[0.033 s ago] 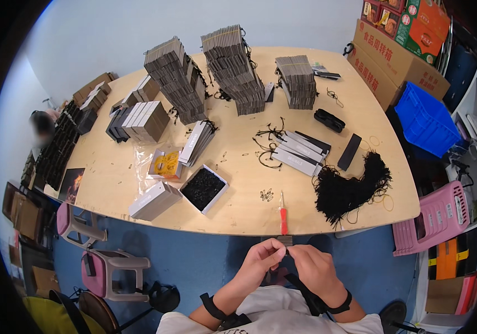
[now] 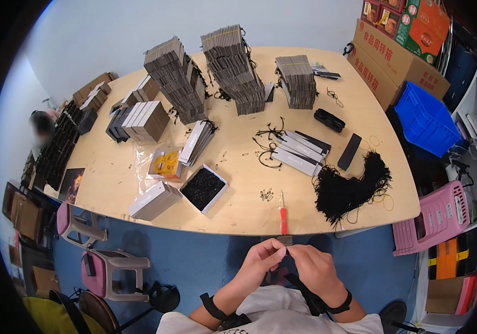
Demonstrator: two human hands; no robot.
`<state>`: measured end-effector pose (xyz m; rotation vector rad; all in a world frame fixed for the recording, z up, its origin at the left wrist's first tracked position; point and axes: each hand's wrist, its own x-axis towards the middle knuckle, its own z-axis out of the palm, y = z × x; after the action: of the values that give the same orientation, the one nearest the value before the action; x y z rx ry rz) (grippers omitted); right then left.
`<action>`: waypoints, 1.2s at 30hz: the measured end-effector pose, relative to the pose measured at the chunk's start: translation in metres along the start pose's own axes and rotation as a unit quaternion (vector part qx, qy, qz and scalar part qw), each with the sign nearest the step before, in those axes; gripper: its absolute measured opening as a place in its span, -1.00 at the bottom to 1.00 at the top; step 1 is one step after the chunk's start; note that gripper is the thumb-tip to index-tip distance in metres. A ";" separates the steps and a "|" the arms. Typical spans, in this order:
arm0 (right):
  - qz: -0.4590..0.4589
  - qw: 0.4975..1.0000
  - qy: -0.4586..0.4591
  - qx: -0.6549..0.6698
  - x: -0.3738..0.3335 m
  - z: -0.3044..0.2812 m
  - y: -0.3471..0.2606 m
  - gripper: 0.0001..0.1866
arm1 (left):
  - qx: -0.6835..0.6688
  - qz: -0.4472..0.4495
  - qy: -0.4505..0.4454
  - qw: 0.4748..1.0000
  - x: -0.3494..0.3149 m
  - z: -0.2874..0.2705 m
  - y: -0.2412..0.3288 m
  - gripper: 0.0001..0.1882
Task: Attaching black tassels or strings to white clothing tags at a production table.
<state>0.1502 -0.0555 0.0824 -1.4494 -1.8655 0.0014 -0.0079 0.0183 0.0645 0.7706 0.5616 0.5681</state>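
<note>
No change showing since the last view; fingerwork is holding steady. My left hand (image 2: 262, 260) and right hand (image 2: 316, 270) are pinching a small dark bit (image 2: 287, 251), hard to identify, before the desk (image 2: 249, 206); red-handled tool (image 2: 283, 220) is lying just beyond.

Ahead of the left hand (image 2: 263, 260), a mostly bare lane crosses the table (image 2: 243, 214) between the box (image 2: 218, 200) and the screwdriver (image 2: 283, 221), until tall stacks (image 2: 233, 67) wall it off. Right of the screwdriver, a cord heap (image 2: 341, 192) blocks low passage.
</note>
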 end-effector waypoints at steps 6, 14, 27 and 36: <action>-0.015 1.000 0.003 0.019 -0.001 0.000 0.006 -0.67 | 0.041 0.031 0.044 0.998 -0.002 0.009 0.002 -0.89; -0.012 1.000 0.021 0.000 -0.001 0.003 0.007 -0.74 | 0.028 0.034 0.065 0.997 -0.003 0.014 -0.002 -0.92; 0.001 0.997 0.014 0.073 -0.006 -0.001 0.013 -0.82 | 0.051 0.029 0.064 0.996 -0.004 0.005 -0.008 -0.93; 0.043 0.990 0.001 0.135 -0.003 -0.009 0.014 -0.87 | 0.050 0.008 0.041 0.998 -0.007 0.005 -0.003 -0.87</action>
<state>0.1671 -0.0575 0.0813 -1.3382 -1.7241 0.2834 -0.0085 0.0099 0.0673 0.8505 0.6647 0.5911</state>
